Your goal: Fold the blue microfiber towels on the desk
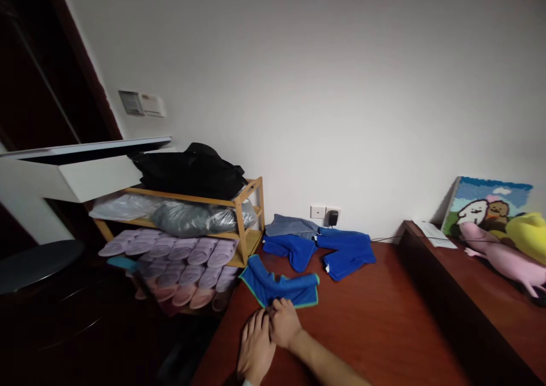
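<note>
My left hand lies flat on the reddish-brown wooden table, its fingers stretched forward and close together. Right beside it, my right hand is closed, knuckles up and fingers curled under. What those fingers hold, if anything, is hidden; a small dark patch shows between the two hands. Just beyond my fingertips is a crumpled blue cloth with a green edge, its near border reaching my right hand. Farther back, two darker blue cloths and a grey-blue cloth lie by the wall.
To the left, a wooden rack bears a black bag, plastic-wrapped bundles and several slippers. A charger sits in the wall socket. Rightward, a raised ledge holds a pink plush toy and a picture.
</note>
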### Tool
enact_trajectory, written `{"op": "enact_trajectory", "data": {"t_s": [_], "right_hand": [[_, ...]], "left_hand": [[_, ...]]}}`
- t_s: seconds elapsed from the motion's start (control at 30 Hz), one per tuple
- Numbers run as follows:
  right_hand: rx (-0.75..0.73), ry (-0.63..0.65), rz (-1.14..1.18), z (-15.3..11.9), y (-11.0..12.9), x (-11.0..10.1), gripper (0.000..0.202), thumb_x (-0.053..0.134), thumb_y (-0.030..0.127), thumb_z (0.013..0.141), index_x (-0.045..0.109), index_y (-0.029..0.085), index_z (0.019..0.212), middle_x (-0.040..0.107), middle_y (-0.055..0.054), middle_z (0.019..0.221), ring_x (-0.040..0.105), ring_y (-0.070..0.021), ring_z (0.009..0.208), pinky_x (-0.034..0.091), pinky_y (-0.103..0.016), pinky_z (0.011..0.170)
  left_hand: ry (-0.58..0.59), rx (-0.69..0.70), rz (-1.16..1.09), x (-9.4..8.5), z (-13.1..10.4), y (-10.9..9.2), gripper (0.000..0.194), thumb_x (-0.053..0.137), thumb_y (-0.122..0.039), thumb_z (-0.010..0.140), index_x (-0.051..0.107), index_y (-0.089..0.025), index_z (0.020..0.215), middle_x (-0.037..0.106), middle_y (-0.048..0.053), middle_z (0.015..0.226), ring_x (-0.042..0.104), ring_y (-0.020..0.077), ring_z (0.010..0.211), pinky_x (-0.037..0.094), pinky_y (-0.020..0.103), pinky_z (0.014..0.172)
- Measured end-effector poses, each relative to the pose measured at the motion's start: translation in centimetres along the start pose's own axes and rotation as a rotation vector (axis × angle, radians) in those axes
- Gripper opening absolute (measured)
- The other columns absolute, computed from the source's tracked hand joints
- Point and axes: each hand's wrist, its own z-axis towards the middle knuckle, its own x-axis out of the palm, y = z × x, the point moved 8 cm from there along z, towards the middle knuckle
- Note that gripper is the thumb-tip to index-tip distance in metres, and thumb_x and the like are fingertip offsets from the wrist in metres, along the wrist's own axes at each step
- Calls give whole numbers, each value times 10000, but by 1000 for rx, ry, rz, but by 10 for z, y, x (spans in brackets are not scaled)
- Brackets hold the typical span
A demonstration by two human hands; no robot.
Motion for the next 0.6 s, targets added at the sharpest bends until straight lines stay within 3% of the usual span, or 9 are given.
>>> {"op": "enact_trajectory", "data": {"t_s": [0.1, 0.23, 0.37, 0.47, 0.6], "right_hand": [[-10, -37, 58, -23, 2, -3, 372, 540, 297, 918, 639, 248, 1274, 650, -89, 1190, 573, -266, 1071, 466, -398, 950], [74, -139, 47, -53, -30, -21, 545, 561, 214, 886, 540, 230, 1430, 602, -114, 1349, 549, -291, 1176, 453, -417, 1004], [206, -146, -7, -87, -56, -16, 526, 464, 78, 903, 586, 176, 1405, 646, -146, 1278, 586, -296, 1143, 468, -413, 994], [194, -170, 24, -111, -50, -2, 484, 443, 15, 903, 665, 177, 1301, 671, -128, 1197, 609, -274, 1109, 461, -381, 1017], [131, -212, 152, -147, -24, 16, 408, 537, 22, 876, 710, 233, 1179, 676, -82, 1131, 632, -247, 1049, 484, -349, 993]], "left_hand": [[3, 3, -4, -3, 1, -2, 469, 456, -140, 894, 659, -193, 1313, 661, 97, 1400, 546, 257, 1336, 364, 436, 1152], [-30, 2, -31, -10, 3, -4, 430, 418, -234, 964, 661, -183, 1316, 671, 112, 1386, 569, 266, 1307, 392, 450, 1132], [-45, 7, -45, -12, 5, -4, 427, 420, -247, 966, 668, -181, 1308, 671, 116, 1383, 572, 274, 1299, 395, 458, 1129], [-41, 9, -47, -9, 5, -4, 416, 423, -269, 973, 682, -175, 1284, 673, 129, 1373, 576, 283, 1290, 399, 460, 1124], [-9, 9, -6, -1, 6, -3, 411, 425, -262, 966, 688, -154, 1262, 673, 147, 1362, 571, 294, 1290, 387, 462, 1126]]}}
